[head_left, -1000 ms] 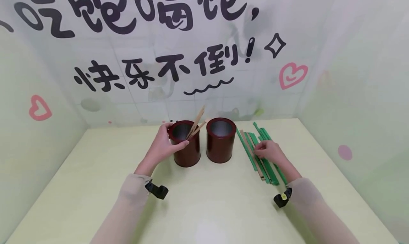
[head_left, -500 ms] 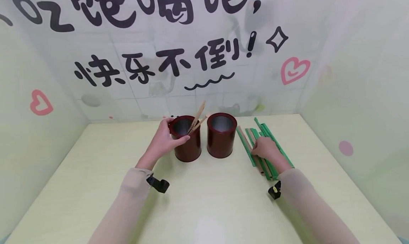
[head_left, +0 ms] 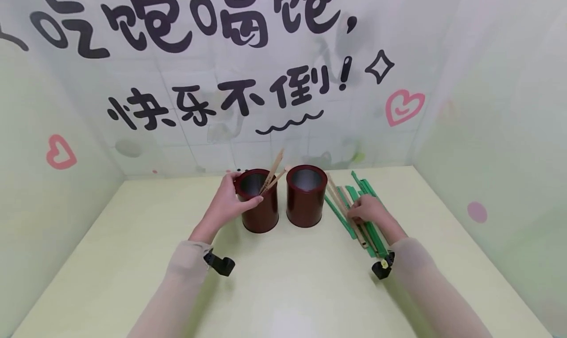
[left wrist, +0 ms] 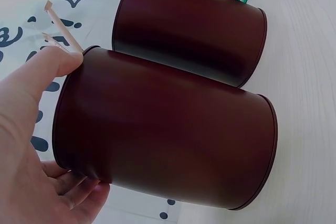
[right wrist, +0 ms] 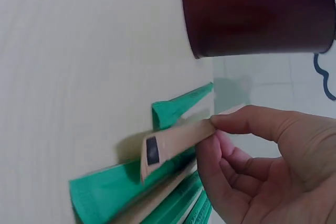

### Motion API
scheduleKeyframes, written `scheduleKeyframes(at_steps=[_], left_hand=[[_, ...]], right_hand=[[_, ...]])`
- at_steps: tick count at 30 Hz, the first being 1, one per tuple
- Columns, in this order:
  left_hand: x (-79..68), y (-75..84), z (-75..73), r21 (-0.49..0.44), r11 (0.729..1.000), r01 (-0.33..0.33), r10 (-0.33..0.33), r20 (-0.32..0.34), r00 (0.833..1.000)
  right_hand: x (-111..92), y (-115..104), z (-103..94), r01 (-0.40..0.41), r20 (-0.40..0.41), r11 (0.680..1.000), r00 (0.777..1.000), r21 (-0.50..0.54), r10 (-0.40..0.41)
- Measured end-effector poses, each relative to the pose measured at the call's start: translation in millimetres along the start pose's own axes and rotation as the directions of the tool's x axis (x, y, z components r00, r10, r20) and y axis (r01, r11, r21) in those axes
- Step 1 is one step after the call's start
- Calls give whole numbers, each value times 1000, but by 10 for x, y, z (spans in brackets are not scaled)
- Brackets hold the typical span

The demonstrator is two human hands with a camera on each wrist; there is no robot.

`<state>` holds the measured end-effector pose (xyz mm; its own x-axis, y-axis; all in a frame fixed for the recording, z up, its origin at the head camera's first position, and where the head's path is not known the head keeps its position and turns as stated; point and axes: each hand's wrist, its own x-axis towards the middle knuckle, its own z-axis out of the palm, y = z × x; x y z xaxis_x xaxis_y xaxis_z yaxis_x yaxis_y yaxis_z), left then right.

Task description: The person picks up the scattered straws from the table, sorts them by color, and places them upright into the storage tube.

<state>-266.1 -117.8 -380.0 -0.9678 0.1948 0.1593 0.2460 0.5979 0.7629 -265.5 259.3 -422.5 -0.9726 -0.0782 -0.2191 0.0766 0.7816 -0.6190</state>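
My left hand (head_left: pixel 228 202) grips a dark red cylindrical canister (left wrist: pixel 168 129) by its upper end, thumb at the near side and fingers on the far side. Two tan paper-wrapped sticks (head_left: pixel 274 170) lean out of its mouth. A second dark red canister (head_left: pixel 304 202) stands upright just to its right. My right hand (head_left: pixel 372 212) is over a pile of green and tan narrow paper-wrapped sticks. In the right wrist view, its thumb and fingers pinch a tan paper-wrapped stick (right wrist: pixel 178 142) with a dark square near one end. Green wrapped sticks (right wrist: pixel 113 187) lie beneath it.
The pale table (head_left: pixel 283 289) is bounded by a back wall (head_left: pixel 199 156) with black lettering, and by side walls. Black wrist cameras sit at both cuffs. The second canister stands between the held canister and the pile.
My right hand has shifted slightly left over the pile and now pinches a tan wrapped stick, whose position in the pile has changed. The left hand keeps its grip on the canister.
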Motion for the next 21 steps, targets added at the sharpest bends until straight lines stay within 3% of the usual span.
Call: scheduleKeyframes(at_steps=[3, 9, 21], left_hand=[[-14, -6, 9, 4, 1000, 0, 0, -2, 1000], [-21, -4, 17, 9, 1000, 1, -1, -3, 1000], [-24, -6, 16, 14, 1000, 10, -10, -12, 1000]], right_hand=[[-25, 27, -36, 7, -2, 990, 1000, 141, -7], [-85, 58, -89, 34, -39, 929, 999, 369, -22], [-230, -73, -206, 138, -151, 838, 986, 528, -68]])
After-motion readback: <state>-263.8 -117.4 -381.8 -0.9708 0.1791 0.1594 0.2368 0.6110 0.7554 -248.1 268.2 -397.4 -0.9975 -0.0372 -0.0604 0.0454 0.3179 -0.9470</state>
